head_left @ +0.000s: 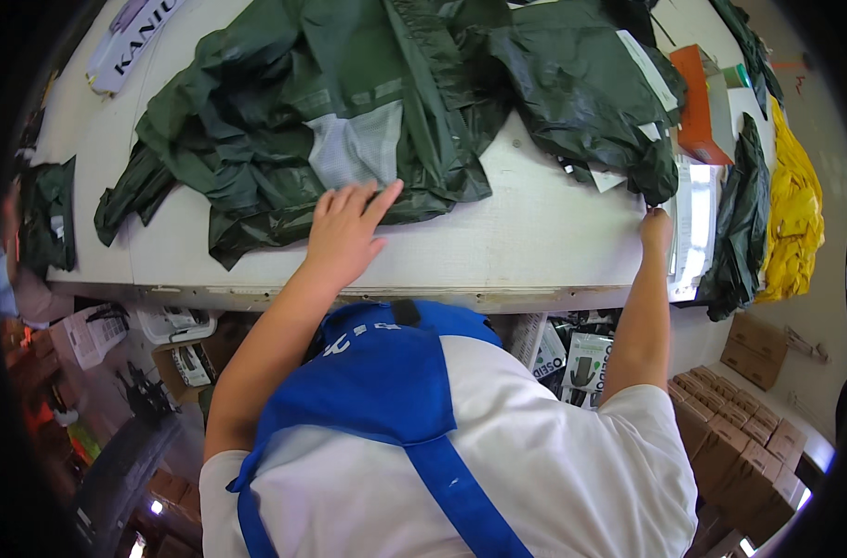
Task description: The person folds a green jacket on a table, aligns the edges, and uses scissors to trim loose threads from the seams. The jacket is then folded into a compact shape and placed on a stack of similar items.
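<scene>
A dark green rain jacket (256,139) lies spread on the white table, with a grey mesh panel (358,149) showing near its lower edge. My left hand (349,232) lies palm down at that hem, fingers stretched and apart, fingertips touching just below the mesh. To the right is another bunched dark green rain garment (582,88) with white tags (647,70); whether it joins the jacket I cannot tell. At its near right corner my right hand (658,228) is closed on the gathered green fabric, its fingers mostly hidden.
The white table (563,251) has its front edge against me. At right are an orange box (702,107), a dark green garment (740,214) and yellow rainwear (794,205). A folded green garment (47,214) lies far left. Cartons (740,446) are stacked below right.
</scene>
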Motion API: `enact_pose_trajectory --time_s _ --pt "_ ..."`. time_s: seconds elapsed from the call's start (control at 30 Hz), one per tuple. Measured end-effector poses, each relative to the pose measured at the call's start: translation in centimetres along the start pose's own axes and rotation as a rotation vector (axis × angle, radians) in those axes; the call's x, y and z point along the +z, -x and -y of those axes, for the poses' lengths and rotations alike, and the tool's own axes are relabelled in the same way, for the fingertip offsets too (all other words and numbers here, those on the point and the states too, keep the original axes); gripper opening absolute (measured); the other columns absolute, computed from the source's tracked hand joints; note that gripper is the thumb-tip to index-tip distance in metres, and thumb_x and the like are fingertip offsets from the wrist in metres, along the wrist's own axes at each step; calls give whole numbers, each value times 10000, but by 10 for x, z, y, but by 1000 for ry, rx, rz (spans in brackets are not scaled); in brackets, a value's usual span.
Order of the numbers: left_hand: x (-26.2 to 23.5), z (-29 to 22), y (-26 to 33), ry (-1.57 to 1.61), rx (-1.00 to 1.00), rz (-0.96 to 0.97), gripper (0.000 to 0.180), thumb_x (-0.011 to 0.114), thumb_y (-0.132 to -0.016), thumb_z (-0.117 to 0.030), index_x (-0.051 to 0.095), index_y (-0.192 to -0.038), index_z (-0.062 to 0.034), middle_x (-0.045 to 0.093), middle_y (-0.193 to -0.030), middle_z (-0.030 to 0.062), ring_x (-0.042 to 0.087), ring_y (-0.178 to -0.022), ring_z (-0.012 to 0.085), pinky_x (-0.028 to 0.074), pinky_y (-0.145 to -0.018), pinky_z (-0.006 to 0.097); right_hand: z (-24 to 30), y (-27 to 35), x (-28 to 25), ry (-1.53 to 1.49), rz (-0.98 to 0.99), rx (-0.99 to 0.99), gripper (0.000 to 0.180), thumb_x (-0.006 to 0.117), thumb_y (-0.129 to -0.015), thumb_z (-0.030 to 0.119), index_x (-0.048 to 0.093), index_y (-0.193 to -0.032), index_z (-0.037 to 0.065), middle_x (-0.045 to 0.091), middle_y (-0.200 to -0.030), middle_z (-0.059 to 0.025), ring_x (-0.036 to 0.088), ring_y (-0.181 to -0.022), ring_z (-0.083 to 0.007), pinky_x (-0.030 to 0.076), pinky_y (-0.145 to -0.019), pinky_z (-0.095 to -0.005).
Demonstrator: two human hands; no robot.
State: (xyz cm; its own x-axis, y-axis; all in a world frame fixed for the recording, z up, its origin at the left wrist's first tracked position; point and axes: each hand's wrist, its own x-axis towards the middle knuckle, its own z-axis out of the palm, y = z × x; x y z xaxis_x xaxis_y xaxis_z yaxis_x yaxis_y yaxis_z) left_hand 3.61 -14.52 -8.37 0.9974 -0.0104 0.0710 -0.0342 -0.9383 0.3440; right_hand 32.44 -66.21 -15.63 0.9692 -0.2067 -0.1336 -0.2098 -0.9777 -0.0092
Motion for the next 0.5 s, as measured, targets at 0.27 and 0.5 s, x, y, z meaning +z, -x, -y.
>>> enact_pose_trajectory --time_s 0.27,0.5 --pt "-21 43 40 -75 -152 451 456 525 -755 -24 625 -1140 -246 542 -935 76 520 -955 277 415 -830 374 67 42 -42 -1981 5 665 329 700 -794 304 509 -963 96 578 -866 -88 369 -492 -84 308 -467 -218" --pt "-66 3 3 493 -178 405 486 645 -777 -76 545 -1251 -105 577 -1109 114 562 -1051 275 460 -895 373 117 69 -76 -1976 104 315 128 617 -883 150 526 -813 94 567 -696 -28 343 -458 -59 254 -414 -205"
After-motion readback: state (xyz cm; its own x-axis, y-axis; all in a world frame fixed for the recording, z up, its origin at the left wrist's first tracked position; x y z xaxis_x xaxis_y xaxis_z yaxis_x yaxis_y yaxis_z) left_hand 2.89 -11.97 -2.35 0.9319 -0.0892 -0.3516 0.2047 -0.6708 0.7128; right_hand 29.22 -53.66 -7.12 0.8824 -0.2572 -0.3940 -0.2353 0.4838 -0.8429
